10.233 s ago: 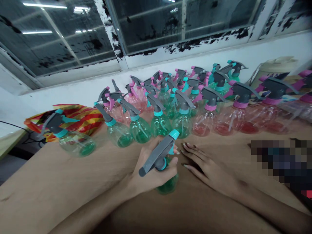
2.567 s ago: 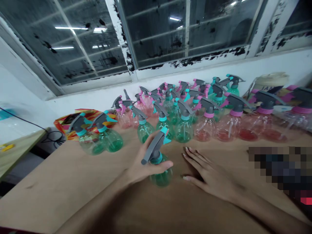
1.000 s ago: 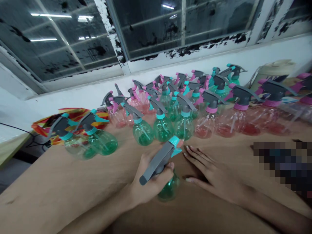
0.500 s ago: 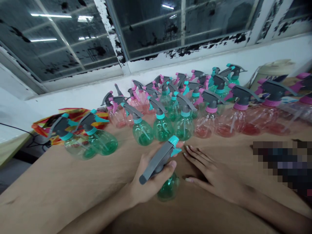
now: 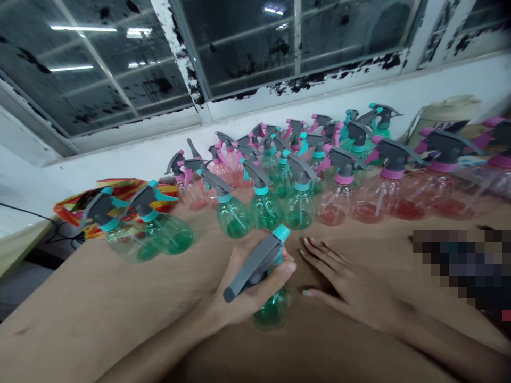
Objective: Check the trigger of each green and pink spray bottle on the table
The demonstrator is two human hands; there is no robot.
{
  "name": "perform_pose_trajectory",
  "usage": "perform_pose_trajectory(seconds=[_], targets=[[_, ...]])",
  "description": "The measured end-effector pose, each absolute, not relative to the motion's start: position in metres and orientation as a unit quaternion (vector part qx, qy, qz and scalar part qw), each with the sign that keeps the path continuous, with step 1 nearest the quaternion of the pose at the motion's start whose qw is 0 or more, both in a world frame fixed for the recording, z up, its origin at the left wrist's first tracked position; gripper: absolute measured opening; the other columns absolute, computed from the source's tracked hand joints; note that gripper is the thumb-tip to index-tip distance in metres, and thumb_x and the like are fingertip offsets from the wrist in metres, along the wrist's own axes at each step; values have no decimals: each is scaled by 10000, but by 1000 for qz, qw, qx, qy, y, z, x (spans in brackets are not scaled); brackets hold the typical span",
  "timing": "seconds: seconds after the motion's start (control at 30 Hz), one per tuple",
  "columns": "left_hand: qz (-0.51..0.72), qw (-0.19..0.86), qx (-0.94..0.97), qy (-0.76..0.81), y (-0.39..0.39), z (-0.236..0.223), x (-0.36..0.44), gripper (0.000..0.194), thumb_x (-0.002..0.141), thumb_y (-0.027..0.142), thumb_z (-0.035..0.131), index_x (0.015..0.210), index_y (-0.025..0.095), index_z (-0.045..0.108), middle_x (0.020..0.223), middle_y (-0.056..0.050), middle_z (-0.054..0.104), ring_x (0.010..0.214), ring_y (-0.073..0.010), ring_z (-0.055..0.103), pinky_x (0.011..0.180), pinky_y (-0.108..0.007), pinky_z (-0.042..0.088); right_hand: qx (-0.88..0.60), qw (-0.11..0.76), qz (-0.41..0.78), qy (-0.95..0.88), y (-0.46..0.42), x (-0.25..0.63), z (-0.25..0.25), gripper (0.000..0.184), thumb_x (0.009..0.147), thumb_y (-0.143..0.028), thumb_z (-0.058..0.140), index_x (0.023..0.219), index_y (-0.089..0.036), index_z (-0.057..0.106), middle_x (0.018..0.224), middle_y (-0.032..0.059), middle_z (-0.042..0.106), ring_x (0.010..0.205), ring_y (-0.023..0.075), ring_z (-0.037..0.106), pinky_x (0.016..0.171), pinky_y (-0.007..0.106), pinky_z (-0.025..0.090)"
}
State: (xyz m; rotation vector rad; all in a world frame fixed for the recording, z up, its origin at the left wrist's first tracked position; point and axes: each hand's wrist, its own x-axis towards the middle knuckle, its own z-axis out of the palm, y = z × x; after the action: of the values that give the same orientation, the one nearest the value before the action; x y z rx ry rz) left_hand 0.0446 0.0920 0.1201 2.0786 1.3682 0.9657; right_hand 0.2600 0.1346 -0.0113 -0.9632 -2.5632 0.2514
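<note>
Gripping green spray bottle [image 5: 271, 314], nearer you, rightward of striped bag [image 5: 125, 185] | your left hand [image 5: 245, 307]: fingers curled round its neck; right hand [image 5: 343, 282]: fingers spread | keep thumb snug, bottle upright

Blurred dark letters [image 5: 442, 126], perhaps "JAM", on the cream container [image 5: 450, 113] at right rear.

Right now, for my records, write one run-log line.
left hand: holding rounded green plastic spray bottle | right hand: on brown tabletop

Left fingers [image 5: 281, 274] grip green bottle [image 5: 272, 309], trigger [image 5: 278, 259] apparently squeezed.
</note>
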Motion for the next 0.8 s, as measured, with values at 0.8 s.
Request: perform_pose_trajectory(seconds=[0.8], targets=[[405,290,732,465,95,115,48,298,732,197,619,1027,226,592,1037,-58,672,915,-186,639,845,-316,537,-341,202,97,-913,135,259,-10,737,877,-523,464,1473,-228,147,1503,66,288,1382,249,231,1115,490,266]])
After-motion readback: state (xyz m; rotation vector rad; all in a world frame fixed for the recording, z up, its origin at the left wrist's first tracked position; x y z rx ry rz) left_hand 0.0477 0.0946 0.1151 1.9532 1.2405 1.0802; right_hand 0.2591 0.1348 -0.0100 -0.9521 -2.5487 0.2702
